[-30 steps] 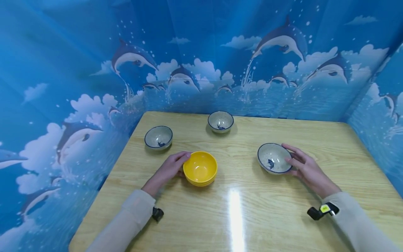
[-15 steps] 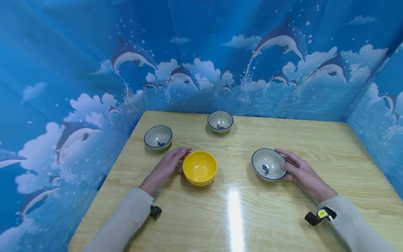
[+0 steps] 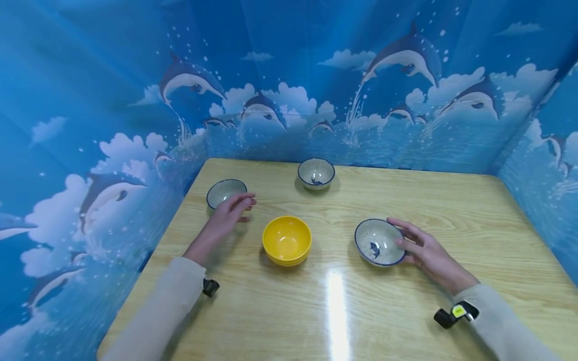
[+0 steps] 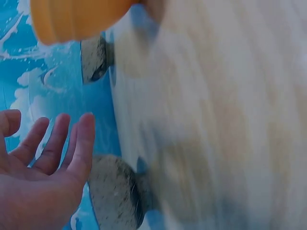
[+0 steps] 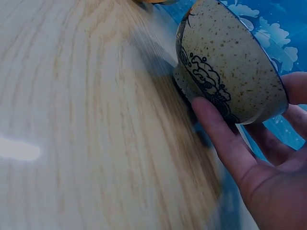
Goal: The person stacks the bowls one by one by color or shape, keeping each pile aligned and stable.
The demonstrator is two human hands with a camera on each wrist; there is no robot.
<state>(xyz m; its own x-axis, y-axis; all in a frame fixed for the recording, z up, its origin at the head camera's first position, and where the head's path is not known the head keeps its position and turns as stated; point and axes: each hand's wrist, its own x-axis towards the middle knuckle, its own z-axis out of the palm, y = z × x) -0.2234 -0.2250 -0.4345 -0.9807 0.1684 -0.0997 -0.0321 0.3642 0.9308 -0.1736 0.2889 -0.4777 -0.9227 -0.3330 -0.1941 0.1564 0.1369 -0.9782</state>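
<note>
My right hand (image 3: pixel 426 252) holds a speckled grey bowl (image 3: pixel 377 238) by its right side; the bowl has a blue rim and a blue fish inside. In the right wrist view the fingers (image 5: pixel 220 136) lie against the patterned outside of this bowl (image 5: pixel 225 62). My left hand (image 3: pixel 223 220), its fingers relaxed and holding nothing, is over the front right of another speckled bowl (image 3: pixel 221 193), hiding part of it. To its right stand stacked yellow bowls (image 3: pixel 287 241), apart from both hands. Whether the left hand touches the speckled bowl I cannot tell.
A third speckled bowl (image 3: pixel 316 174) stands near the far edge of the wooden table (image 3: pixel 280 321). Behind and beside the table hangs a blue curtain (image 3: pixel 280 65) with dolphins. A bright reflection lies on the tabletop.
My left hand has let go of the yellow bowls and moved left and away toward the left speckled bowl. My right hand has brought its bowl left and nearer me.
</note>
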